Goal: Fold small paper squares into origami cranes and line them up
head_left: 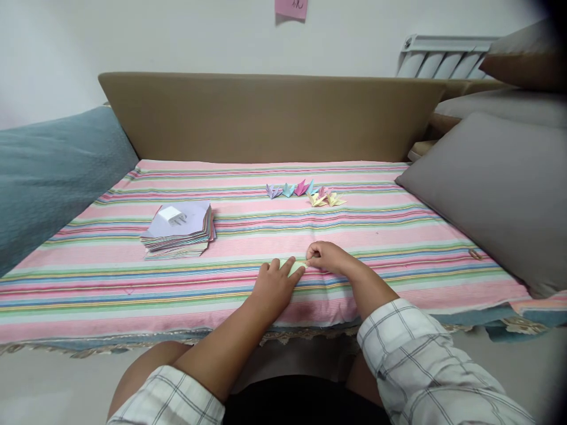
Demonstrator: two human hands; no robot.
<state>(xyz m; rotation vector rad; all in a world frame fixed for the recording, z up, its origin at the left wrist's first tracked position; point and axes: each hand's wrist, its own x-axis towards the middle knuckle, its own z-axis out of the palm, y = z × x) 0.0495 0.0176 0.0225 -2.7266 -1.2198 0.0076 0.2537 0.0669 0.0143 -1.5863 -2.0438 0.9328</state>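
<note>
A small pale yellow-green piece of folded paper [296,268] lies on the striped cloth in front of me, partly hidden under my fingers. My left hand [275,287] rests over its left part, fingers spread and pressing it down. At the paper's right tip, my right hand [326,258] is closed in a pinch. Beyond my hands stand several folded paper cranes, among them a lilac crane [273,191], a magenta crane [302,188] and a yellow crane [317,200].
To the left, a stack of paper squares [181,239] carries a white plug adapter [172,215]. A grey cushion [491,195] borders the right side, a blue-green cushion [62,177] the left. Behind runs a brown backrest [270,118]. A small brown ring-like thing [475,254] lies at right.
</note>
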